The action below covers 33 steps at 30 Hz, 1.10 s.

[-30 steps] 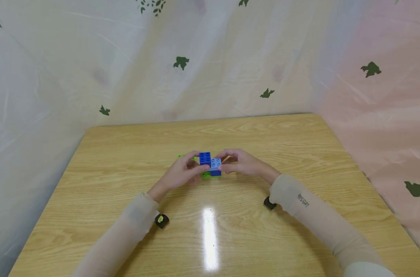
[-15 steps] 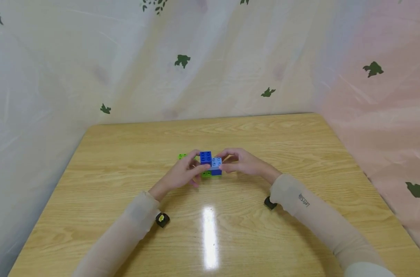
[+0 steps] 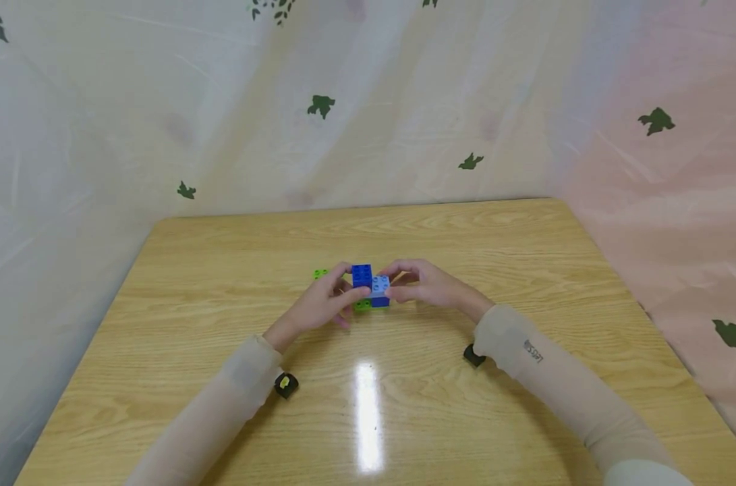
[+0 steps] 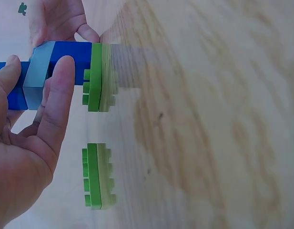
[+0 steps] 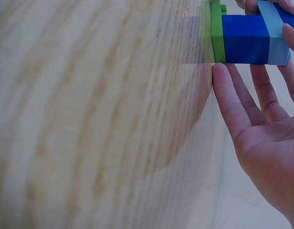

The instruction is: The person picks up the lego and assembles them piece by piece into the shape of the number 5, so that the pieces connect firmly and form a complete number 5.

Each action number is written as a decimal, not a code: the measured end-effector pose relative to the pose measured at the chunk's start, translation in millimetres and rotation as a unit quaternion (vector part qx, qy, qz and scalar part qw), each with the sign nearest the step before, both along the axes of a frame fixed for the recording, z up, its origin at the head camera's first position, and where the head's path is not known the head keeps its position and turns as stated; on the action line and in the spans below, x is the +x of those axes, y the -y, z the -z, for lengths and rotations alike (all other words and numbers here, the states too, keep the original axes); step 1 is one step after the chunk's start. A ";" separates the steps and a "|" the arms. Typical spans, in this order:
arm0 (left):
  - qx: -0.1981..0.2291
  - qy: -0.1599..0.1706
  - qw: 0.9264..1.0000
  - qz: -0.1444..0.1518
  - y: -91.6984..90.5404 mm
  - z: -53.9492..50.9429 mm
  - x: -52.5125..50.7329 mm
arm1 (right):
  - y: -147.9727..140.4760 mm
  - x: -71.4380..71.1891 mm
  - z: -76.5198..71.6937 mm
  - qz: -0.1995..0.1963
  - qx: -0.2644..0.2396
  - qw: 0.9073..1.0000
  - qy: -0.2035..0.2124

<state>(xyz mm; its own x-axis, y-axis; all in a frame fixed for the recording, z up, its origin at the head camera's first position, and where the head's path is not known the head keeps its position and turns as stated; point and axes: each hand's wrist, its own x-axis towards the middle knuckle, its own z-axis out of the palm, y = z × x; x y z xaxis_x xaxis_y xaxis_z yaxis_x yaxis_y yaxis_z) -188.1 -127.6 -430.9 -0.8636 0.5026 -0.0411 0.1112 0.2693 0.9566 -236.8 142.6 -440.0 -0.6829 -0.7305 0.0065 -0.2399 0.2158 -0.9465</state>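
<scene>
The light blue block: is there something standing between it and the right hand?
Nothing visible does; the right hand has its thumb against the light blue block. The left hand holds the stack from the opposite side.

the wood-grained table [image 3: 525, 256] is glossy (a white glare [image 3: 369, 418] streaks its near half); on it lie a green base plate [image 4: 95, 95] under stacked blue bricks [image 3: 370, 283] and, apart, a second green plate [image 4: 93, 176].

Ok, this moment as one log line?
left hand: holds upper blue brick; right hand: pinches pale blue brick; lower blue brick: on green plate; other green plate: apart
</scene>
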 end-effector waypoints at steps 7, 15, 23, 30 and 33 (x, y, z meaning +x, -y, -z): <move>0.005 0.004 1.000 0.004 2.2 3.1 -3.2 | 0.2 -1.0 0.8 -0.005 0.000 1.000 -0.012; 0.008 0.004 1.000 0.004 1.5 4.6 -5.0 | -0.2 -1.7 2.1 -0.003 -0.002 1.000 -0.023; 0.009 0.035 0.999 0.016 2.8 1.4 -6.4 | 0.4 -1.6 1.9 -0.001 -0.005 1.000 -0.018; -0.008 0.052 0.998 0.030 4.8 -5.2 -8.3 | -0.7 -0.7 -3.9 0.006 0.028 0.999 0.014; -0.012 0.052 0.998 0.031 5.2 -5.9 -8.2 | -0.6 -1.7 -4.9 0.005 0.036 0.999 0.016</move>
